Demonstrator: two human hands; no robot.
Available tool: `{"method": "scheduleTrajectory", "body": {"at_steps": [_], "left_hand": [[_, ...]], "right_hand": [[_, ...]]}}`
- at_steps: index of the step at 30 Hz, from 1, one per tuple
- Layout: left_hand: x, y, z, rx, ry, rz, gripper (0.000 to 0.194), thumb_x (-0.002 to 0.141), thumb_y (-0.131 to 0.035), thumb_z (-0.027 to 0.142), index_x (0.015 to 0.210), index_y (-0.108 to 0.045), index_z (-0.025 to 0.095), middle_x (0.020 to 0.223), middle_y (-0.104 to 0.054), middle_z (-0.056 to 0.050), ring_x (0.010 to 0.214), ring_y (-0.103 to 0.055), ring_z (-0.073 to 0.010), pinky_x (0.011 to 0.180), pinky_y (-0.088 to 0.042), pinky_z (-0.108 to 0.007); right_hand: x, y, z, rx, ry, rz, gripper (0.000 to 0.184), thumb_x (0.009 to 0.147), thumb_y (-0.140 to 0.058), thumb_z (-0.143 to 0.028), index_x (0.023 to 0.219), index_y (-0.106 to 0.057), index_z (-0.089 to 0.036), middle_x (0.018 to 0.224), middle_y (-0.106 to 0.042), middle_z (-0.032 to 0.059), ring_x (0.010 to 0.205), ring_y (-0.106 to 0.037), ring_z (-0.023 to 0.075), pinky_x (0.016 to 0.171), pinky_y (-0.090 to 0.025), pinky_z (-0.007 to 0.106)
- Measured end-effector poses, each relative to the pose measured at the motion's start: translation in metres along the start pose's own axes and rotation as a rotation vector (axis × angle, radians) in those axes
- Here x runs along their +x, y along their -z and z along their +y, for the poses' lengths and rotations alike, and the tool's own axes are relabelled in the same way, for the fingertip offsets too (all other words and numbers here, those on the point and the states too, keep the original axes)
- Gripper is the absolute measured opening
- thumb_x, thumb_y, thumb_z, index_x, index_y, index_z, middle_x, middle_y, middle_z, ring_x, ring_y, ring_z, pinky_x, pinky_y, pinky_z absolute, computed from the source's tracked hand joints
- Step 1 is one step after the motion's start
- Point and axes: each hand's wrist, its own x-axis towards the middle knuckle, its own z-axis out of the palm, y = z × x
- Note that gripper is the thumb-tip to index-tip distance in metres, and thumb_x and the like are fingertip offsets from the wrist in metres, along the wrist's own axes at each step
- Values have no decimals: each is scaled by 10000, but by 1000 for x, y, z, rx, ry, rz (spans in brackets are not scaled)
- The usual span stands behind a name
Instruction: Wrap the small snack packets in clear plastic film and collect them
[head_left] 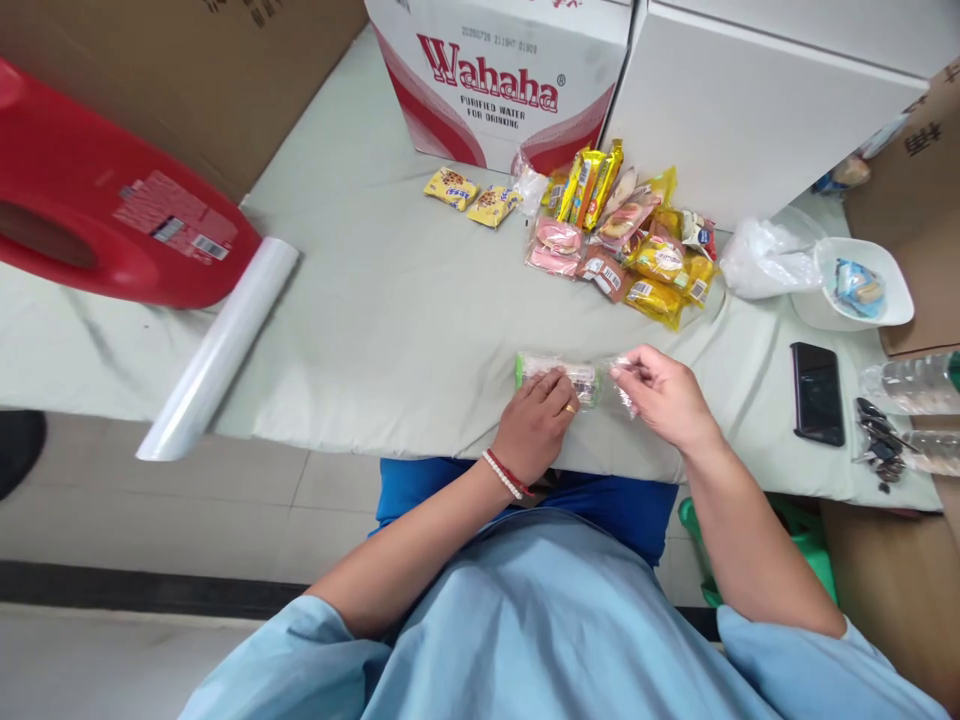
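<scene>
On the pale tablecloth near the front edge lies a small snack packet (583, 378) with green ends, inside clear plastic. The fingers of my left hand (536, 418) are bent over the top of it, close together, pressing it against the cloth and hiding its middle. At the packet's right end, my right hand (664, 395) pinches a loose flap of clear plastic bag (624, 398) between thumb and fingers. Beyond my hands is a pile of wrapped snacks (626, 235) in yellow, pink and brown. Two small yellow packets (472, 196) lie left of that pile.
A Wahaha water carton (510, 90) and a white box (750, 110) stand at the back. To the left are a red jug (127, 200) and a plastic film roll (221, 350). A white bowl (896, 290), phone (817, 393), keys (879, 440) and clear bottles (911, 385) are right.
</scene>
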Motion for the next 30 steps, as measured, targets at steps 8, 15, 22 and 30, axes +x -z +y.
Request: {"method": "scheduleTrajectory", "body": {"at_steps": [8,15,22,30], "left_hand": [[-9,22,-7,-163,4,25,303,980,-523,112,1174,-750,158,1384,-727,-142,1429,-604,-288,1244,-450,-515],[-7,33,-40,-183,628,95,268,1012,-586,378,1082,-749,177,1083,-739,-137,1095,-665,-331,981,-534,-516],[12,15,-31,-337,676,167,179,885,-736,306,959,-616,195,987,-614,-76,960,-615,-262,891,-550,-424],[-5,22,32,-240,71,480,114,1008,-559,122,997,-613,223,965,-643,-44,1116,-653,-221,950,-577,-374]], "right_hand": [[25,-68,-40,-658,88,-68,175,1061,-447,-254,986,-599,-210,868,-734,70,791,-680,230,685,-378,309],[8,-83,-39,-905,99,-82,192,1087,-380,-185,1131,-566,-188,1114,-711,128,837,-686,235,637,-323,326],[-7,-79,-27,-475,137,72,149,1052,-427,-213,1002,-567,-201,962,-707,104,880,-677,232,732,-437,315],[-53,-66,-9,636,-80,164,367,1030,-556,-596,1099,-652,-249,977,-732,41,837,-690,197,721,-551,317]]}}
